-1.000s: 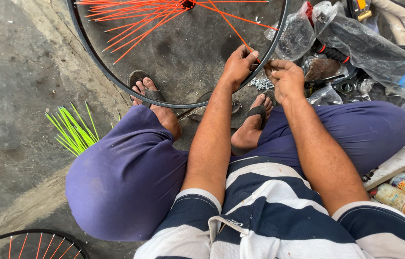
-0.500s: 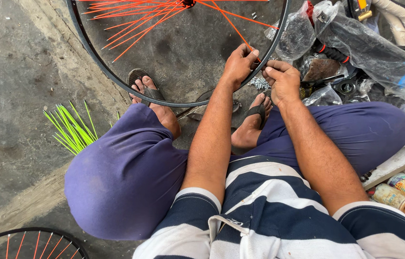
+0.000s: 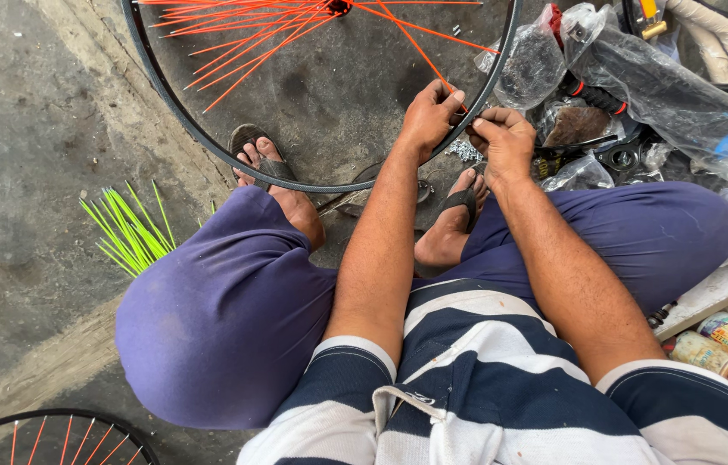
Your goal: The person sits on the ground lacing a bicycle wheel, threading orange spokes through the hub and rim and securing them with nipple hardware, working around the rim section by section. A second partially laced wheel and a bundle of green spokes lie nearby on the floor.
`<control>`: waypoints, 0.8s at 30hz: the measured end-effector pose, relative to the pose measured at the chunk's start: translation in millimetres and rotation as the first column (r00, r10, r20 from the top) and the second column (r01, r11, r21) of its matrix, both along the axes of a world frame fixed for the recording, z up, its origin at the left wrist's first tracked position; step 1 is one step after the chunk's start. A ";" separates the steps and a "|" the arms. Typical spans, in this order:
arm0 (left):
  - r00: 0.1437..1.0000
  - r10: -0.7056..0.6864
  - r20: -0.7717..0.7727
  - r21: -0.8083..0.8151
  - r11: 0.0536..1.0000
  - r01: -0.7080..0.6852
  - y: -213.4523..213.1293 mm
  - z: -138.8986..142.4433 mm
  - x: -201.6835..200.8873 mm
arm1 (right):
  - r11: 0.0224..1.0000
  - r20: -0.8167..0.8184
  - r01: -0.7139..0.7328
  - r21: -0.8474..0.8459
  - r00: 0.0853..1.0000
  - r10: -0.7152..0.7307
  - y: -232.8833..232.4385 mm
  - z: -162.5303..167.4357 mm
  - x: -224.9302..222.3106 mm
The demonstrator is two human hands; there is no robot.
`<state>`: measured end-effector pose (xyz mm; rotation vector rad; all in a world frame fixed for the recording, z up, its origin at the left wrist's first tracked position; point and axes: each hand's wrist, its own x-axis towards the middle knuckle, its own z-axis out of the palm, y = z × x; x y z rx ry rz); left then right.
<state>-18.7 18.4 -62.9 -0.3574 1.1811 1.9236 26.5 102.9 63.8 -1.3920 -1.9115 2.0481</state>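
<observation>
Little has shifted: both hands' fingers still pinch at the wheel rim (image 3: 502, 77), the pinched piece hidden.

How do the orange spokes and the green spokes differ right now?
The orange spokes are laced in the wheel rim; the green spokes lie loose in a bundle on the floor. The left hand and right hand work an orange one; the green ones lie untouched. Both are thin coloured rods.

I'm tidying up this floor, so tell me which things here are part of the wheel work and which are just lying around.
In use:
- black wheel rim
- orange spokes
- left hand, on a spoke at the rim
- right hand, pinching by the rim

Lying about:
- green spokes
- plastic bags
- second wheel
- cans
</observation>
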 end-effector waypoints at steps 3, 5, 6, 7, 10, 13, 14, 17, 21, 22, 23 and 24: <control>1.000 -0.002 -0.013 -0.018 1.000 0.001 -0.5 -0.2 0.5 | 1.000 -0.019 -0.014 -0.013 1.000 0.014 -0.3 0.0 0.2; 1.000 -0.001 -0.009 -0.011 1.000 0.001 -0.8 -0.4 0.7 | 0.999 -0.027 -0.023 -0.029 0.999 0.022 -1.0 -0.3 0.4; 1.000 -0.002 -0.008 -0.005 1.000 0.002 -0.7 -0.6 0.8 | 0.999 -0.029 -0.024 -0.032 0.999 0.023 -1.5 -0.5 0.7; 1.000 0.000 -0.010 -0.004 1.000 0.000 -0.4 -0.7 0.5 | 0.999 -0.032 -0.027 -0.036 0.999 0.026 -1.4 -0.7 0.1; 1.000 0.006 -0.009 0.002 1.000 -0.006 -0.2 -1.5 0.0 | 0.997 -0.011 -0.001 -0.075 1.000 0.000 -1.0 -1.9 -0.8; 1.000 0.004 -0.011 0.015 1.000 -0.004 -0.4 -2.4 -0.3 | 0.994 -0.039 -0.078 -0.071 0.996 0.076 -3.3 -4.7 -1.4; 1.000 0.004 -0.017 0.007 1.000 -0.003 -0.6 -2.7 -0.3 | 0.994 -0.032 -0.070 -0.083 0.997 0.068 -3.9 -5.4 -2.0; 0.999 0.019 -0.027 0.013 1.000 -0.019 -0.4 -3.2 0.8 | 0.992 -0.030 -0.051 -0.111 0.998 0.048 -4.6 -6.6 -1.1; 1.000 0.017 -0.026 0.023 1.000 -0.017 1.4 -4.8 1.0 | 0.992 -0.022 -0.056 -0.113 0.998 0.054 -5.0 -5.9 -3.3; 0.999 0.019 -0.027 0.026 0.999 -0.018 1.6 -5.3 0.6 | 0.993 -0.005 -0.054 -0.109 0.999 0.054 -4.9 -6.0 -4.7; 0.999 0.021 -0.026 0.029 0.999 -0.021 1.9 -5.6 0.8 | 0.992 0.014 -0.048 -0.113 0.999 0.050 -4.9 -5.7 -4.4; 0.999 0.023 -0.025 0.032 0.999 -0.023 2.0 -5.9 1.0 | 0.992 0.034 -0.041 -0.116 0.998 0.045 -5.0 -5.6 -3.6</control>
